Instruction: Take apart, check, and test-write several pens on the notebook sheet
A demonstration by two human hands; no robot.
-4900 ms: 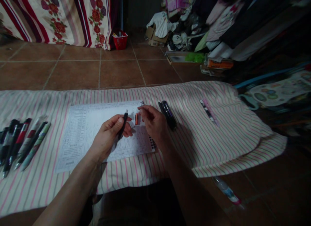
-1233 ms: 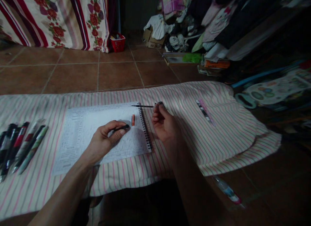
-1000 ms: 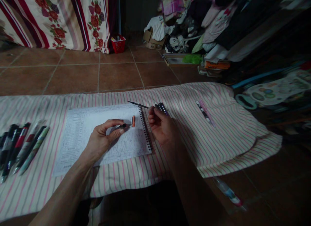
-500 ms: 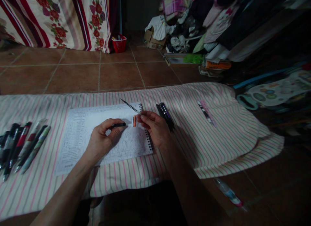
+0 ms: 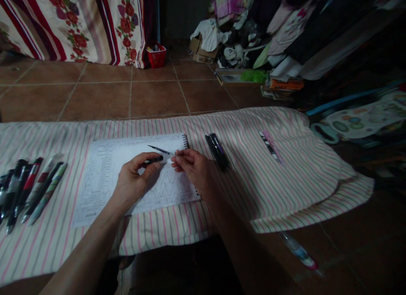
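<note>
- The right hand point(image 5: 195, 170) has just come closer to the left, bringing its thin dark rod point(image 5: 159, 150) lower and nearer level; the two held pieces now sit close together, which looks like handling them as a pair.
- Its fingertips are pinched on the rod's near end, the dark tip pointing away to the left.
- The left hand point(image 5: 136, 174) is curled, thumb and fingers closed on a black pen piece point(image 5: 154, 160) just below the rod; whether they touch I cannot tell.
- Both pieces are over the spiral notebook point(image 5: 103, 172), black pens point(image 5: 217, 152) lying right of it.
</note>
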